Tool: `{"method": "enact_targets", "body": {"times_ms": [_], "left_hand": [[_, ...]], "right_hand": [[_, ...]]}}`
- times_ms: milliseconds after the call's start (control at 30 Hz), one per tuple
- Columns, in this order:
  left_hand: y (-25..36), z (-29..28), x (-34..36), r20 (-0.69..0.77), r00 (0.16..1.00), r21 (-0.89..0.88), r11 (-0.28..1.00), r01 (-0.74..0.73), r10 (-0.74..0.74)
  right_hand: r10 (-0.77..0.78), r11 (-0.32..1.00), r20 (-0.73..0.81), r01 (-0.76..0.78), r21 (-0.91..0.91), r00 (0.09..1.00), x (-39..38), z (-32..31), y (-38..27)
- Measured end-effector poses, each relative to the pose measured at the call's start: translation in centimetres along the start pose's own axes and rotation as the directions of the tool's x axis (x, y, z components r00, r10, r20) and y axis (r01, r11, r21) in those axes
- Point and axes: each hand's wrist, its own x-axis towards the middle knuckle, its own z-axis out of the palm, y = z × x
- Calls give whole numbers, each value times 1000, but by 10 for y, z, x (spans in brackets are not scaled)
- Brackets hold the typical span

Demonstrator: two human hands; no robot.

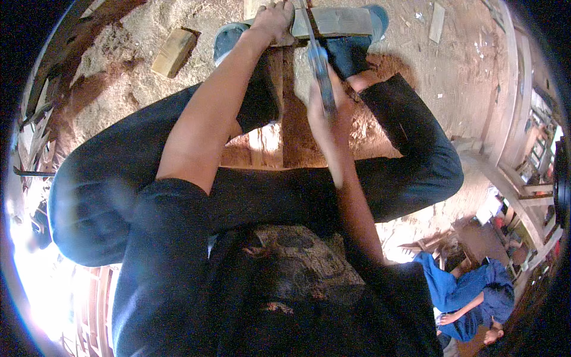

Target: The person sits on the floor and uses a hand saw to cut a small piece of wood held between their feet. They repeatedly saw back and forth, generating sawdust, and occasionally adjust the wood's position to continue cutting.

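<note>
- Board [342,22] sits at the top of the frame, a bit right of center, running sideways between the two shoes. Left shoe [228,41] is at its left, right shoe [378,22] at its right end.
- Left hand [275,22] is up at top center, on the left part of the board with the fingers bent. Can't tell if it's actually gripping or just pressing down.
- Right hand [329,104] is in the upper middle, fingers wrapped closed around the handle of a tool [320,59]. Long and thin, some blue on it, kinda blurry, maybe a saw. Its far end runs up across the board.
- Floor [452,89] is tan and dusty, pretty rough, with what looks like sawdust and small pale bits all over it.
- Chunky wood block [173,53] lying in the upper left, tilted, well apart from the hands. Thin offcut [437,22] over in the upper right.
- Far left edge is a jumble of wood scraps [41,113].
- Lower left is blown out by bright light, with some pale slats [98,303] next to it.
- Right side has curved wooden frames [514,196], with more clutter behind them.
- Lower right: a co-worker [467,291] in blue, down low.
- Dark trousers [410,154] on the bent legs fill most of the middle.
</note>
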Motion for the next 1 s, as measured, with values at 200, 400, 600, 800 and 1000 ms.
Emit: {"method": "enact_targets", "body": {"times_ms": [200,400,600,800,1000], "left_hand": [[-4,7,9,-74,997,-13,1000,-10,9],[9,1,1,-27,999,-2,1000,-25,25],[0,5,-2,-52,998,-2,1000,-24,24],[2,11,5,-97,995,24,999,-26,28],[-1,22,5,-105,994,42,999,-30,34]], "right_hand": [[-29,993,-15,30,118,999,-45,-7,6],[-36,997,-106,44,70,994,-12,1,3],[-113,993,-79,111,-35,990,-38,-12,8],[-14,997,-47,18,79,999,13,0,-15],[18,1000,6,-18,18,1000,-41,-10,-5]]}}
